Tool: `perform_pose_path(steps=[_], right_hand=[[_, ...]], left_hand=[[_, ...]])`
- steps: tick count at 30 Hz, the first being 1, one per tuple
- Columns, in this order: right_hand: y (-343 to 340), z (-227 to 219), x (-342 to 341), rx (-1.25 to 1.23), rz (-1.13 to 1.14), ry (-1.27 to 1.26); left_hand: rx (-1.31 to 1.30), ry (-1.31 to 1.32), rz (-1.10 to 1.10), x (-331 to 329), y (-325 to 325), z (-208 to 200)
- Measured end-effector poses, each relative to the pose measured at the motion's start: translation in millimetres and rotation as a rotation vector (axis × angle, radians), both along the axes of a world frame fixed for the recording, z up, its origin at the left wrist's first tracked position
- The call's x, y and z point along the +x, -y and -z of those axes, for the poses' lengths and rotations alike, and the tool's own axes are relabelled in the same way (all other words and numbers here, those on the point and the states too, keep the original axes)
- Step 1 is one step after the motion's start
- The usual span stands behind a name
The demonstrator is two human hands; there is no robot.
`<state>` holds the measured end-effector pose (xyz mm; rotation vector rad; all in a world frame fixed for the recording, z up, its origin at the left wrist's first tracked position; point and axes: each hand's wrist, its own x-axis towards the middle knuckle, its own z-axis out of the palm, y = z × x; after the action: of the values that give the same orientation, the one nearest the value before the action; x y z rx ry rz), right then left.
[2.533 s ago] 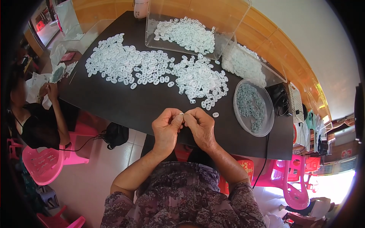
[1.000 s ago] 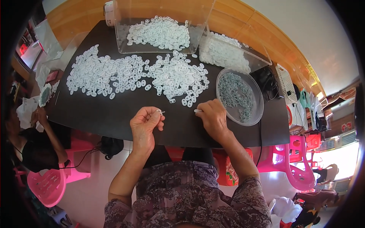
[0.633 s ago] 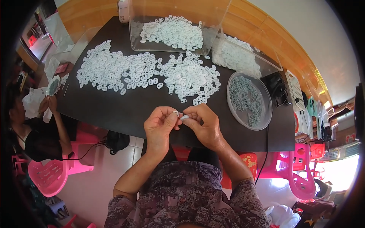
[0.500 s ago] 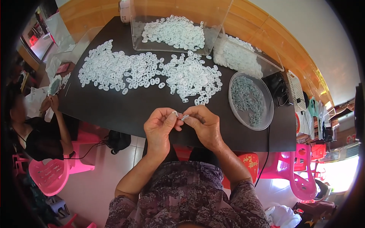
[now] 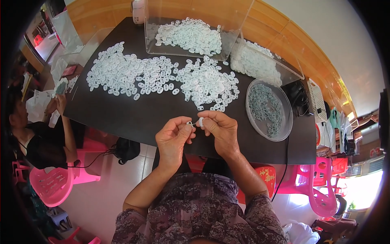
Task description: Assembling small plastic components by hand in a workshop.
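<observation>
Over the near edge of the dark table, my left hand (image 5: 172, 136) pinches a small white plastic piece (image 5: 189, 123) between thumb and fingers. My right hand (image 5: 221, 132) is closed on another white oval plastic piece (image 5: 201, 121), turned partly on edge. A thin grey part seems to bridge the small gap between the two pieces; its shape is too small to make out. Just beyond my hands lies a heap of white oval pieces with two holes (image 5: 207, 83). A second, wider heap of similar ovals (image 5: 130, 73) spreads to its left.
A round clear tray (image 5: 289, 126) of small grey parts stands to the right. Clear bins (image 5: 148, 38) (image 5: 292, 72) holding white pieces line the back. Black cables (image 5: 302, 97) lie at the far right. A co-worker (image 5: 44, 138) sits at the left, beside a pink chair (image 5: 50, 189).
My hands have drawn slightly apart. The right-hand piece now shows more of its face, and the view has shifted a little. The co-worker's head and hands have moved slightly.
</observation>
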<state>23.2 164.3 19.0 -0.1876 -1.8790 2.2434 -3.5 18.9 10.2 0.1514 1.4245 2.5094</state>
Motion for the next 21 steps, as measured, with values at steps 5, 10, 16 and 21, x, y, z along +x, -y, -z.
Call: perform_pose_path(steps=[5,10,16,21], right_hand=[[1,0,-1,0.041,0.004,0.031],[4,-2,-1,0.061,0.006,0.022],[9,-8,0,0.152,0.01,-0.001],[16,-12,0,0.122,0.072,-0.039]], left_hand=[[-0.039,-0.016,-0.026,2,-1,-2],[-0.062,-0.033,-0.04,4,0,-3],[-0.104,-0.045,-0.069,5,0,-3],[-0.195,-0.095,-0.08,8,2,-6]])
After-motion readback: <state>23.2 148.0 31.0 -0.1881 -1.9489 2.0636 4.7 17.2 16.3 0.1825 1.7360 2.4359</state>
